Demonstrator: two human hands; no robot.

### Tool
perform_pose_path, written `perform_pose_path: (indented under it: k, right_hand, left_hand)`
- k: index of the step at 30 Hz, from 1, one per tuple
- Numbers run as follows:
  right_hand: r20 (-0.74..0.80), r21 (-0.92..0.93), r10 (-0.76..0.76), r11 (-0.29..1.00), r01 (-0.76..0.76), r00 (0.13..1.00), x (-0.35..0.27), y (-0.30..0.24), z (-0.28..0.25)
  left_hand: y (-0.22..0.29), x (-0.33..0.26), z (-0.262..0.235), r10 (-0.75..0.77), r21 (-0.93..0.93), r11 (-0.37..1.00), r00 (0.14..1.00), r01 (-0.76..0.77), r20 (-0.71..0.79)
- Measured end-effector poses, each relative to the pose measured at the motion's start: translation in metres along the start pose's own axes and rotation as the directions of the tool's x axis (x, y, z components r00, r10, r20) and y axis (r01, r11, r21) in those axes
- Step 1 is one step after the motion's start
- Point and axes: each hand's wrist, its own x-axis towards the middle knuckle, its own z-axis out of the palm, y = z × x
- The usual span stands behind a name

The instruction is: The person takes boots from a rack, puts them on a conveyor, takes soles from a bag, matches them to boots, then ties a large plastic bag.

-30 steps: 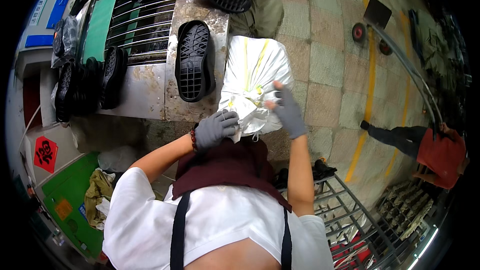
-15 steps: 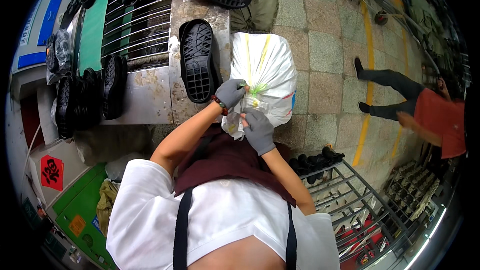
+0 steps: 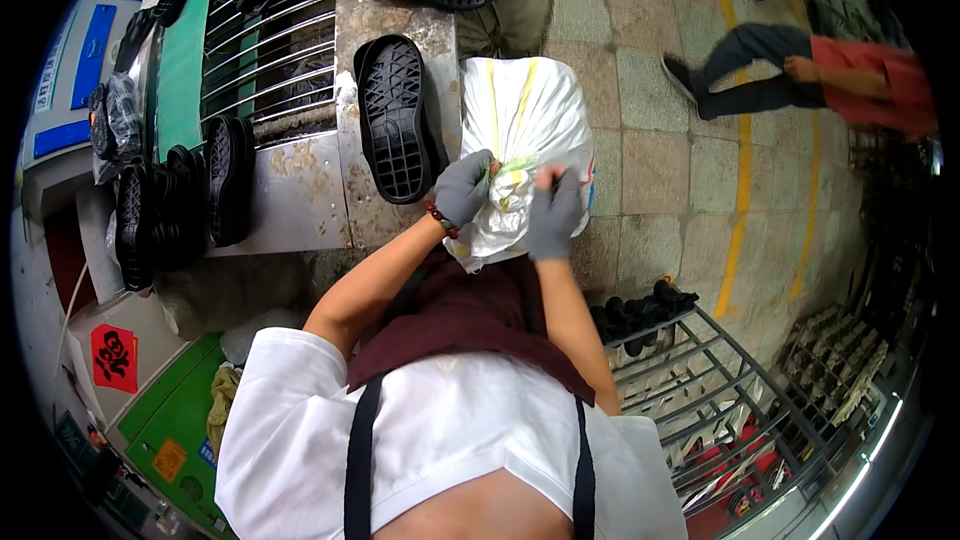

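1. The tiled floor (image 3: 655, 180) spreads across the right, striped with yellow lines.
2. The metal bench (image 3: 290, 205) fills the upper left.
3. A worker (image 3: 870, 90) in a red top crosses the floor at far right, higher in view than half a second ago.
4. The grey rack (image 3: 755, 374) stands at lower right, black footwear at its top end.
5. The green cabinet (image 3: 160, 410) at lower left bears an orange sticker (image 3: 169, 460), its print too small to read.
6. The white sack (image 3: 535, 115) sits right beside the bench, in front of the person; coloured print shows at its right edge (too cut off to read).
7. A black sole (image 3: 392, 120) lies tread up on the bench, just left of the sack.
8. The left hand (image 3: 463, 190), gloved, pinches a tie (image 3: 518, 165) at the sack's neck, much as before.
9. The right hand (image 3: 555, 220), gloved and blurred, has moved up and right, away from the left; its fingers curl, but I cannot tell whether they grasp anything.
10. A red card (image 3: 115, 358) at far left carries one bold black character.
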Motion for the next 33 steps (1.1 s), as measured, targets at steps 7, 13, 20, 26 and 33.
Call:
perform_pose_path:
  k: [7, 13, 20, 26, 33]
  right_hand:
    - [0.592, -0.032, 0.355, 0.908, -0.419, 0.724, -0.004, 0.074, 0.027]
    - [0.433, -0.183, 0.31, 0.95, -0.254, 0.847, -0.013, 0.068, 0.029]
    - [0.591, -0.494, 0.244, 0.863, 0.105, 0.769, 0.018, 0.023, 0.016]
    - [0.427, 0.3, -0.086, 0.953, -0.051, 0.9, 0.021, -0.029, -0.021]
    - [0.117, 0.548, 0.306, 0.774, -0.318, 0.945, 0.077, -0.021, -0.037]
  left_hand:
    - [-0.003, 0.01, 0.004, -0.159, -0.115, 0.981, 0.987, 0.156, -0.018]
    - [-0.01, 0.022, -0.002, -0.173, -0.175, 0.963, 0.97, 0.203, 0.171]
    - [0.013, 0.021, -0.006, -0.159, -0.243, 0.948, 0.968, 0.205, 0.193]
    - [-0.009, 0.035, -0.003, -0.044, -0.256, 0.956, 0.933, 0.143, 0.357]
    - [0.023, 0.029, -0.022, 0.049, -0.129, 0.992, 0.889, 0.012, 0.456]
